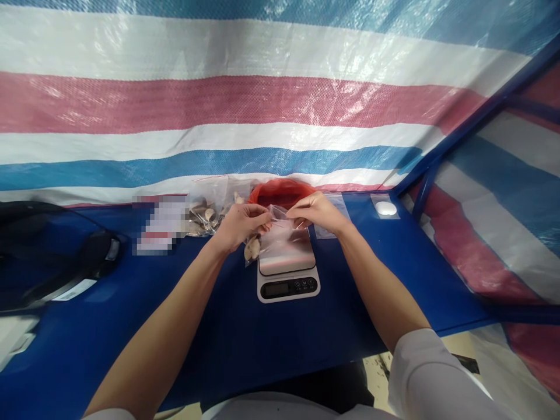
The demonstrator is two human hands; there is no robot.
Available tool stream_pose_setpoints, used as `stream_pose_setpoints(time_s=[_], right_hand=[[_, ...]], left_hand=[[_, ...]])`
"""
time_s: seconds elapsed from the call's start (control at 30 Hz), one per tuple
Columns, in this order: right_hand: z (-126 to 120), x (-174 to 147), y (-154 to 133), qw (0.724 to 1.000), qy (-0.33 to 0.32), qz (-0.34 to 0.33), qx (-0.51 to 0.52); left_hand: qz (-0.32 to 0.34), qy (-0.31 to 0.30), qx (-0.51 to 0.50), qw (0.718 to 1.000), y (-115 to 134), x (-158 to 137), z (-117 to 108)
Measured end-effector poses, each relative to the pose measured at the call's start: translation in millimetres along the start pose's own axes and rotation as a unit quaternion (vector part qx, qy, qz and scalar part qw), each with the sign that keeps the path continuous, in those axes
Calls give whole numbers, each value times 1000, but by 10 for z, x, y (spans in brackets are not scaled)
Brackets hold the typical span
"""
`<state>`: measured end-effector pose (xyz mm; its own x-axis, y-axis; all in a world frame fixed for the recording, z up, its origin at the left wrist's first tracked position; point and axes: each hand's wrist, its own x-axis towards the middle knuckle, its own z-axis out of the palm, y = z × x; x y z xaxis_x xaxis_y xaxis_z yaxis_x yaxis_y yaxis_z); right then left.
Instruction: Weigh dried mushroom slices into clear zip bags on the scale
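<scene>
A small clear plastic bag [280, 214] is stretched between my hands, above a digital kitchen scale [289, 289]. My left hand [245, 223] pinches the bag's left edge between thumb and fingers. On the opposite edge, my right hand [317, 211] has a similar pinch. A few pale brown dried pieces [252, 248] show in the bag's lower left corner, beside the scale's metal plate. Directly behind my hands sits a red plastic bag [282, 191] with its mouth spread; its contents are hidden.
Larger clear bags of brown dried pieces [203, 216] lie left of my hands on the blue table [271, 338]. Flat clear bags [335, 216] and a white oval object [385, 208] are at right. Black headgear [98, 256] lies far left. A striped tarp [245, 99] hangs behind.
</scene>
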<state>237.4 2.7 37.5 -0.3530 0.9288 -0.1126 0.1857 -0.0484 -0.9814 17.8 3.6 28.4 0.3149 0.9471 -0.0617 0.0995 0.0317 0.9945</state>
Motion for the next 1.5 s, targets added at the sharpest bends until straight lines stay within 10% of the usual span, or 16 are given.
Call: stream_pose_setpoints(time_s=[0.63, 0.87, 1.2, 1.5], right_hand=[[48, -28, -68, 996, -8, -29, -88], [-51, -57, -82, 996, 12, -25, -83], [-122, -71, -95, 991, -18, -53, -121], [-100, -96, -135, 993, -37, -57, -100]], left_hand=[[33, 40, 158, 986, 126, -91, 114], [97, 90, 341, 930, 209, -128, -64], [233, 36, 379, 895, 107, -110, -80], [205, -12, 381, 902, -122, -87, 61]])
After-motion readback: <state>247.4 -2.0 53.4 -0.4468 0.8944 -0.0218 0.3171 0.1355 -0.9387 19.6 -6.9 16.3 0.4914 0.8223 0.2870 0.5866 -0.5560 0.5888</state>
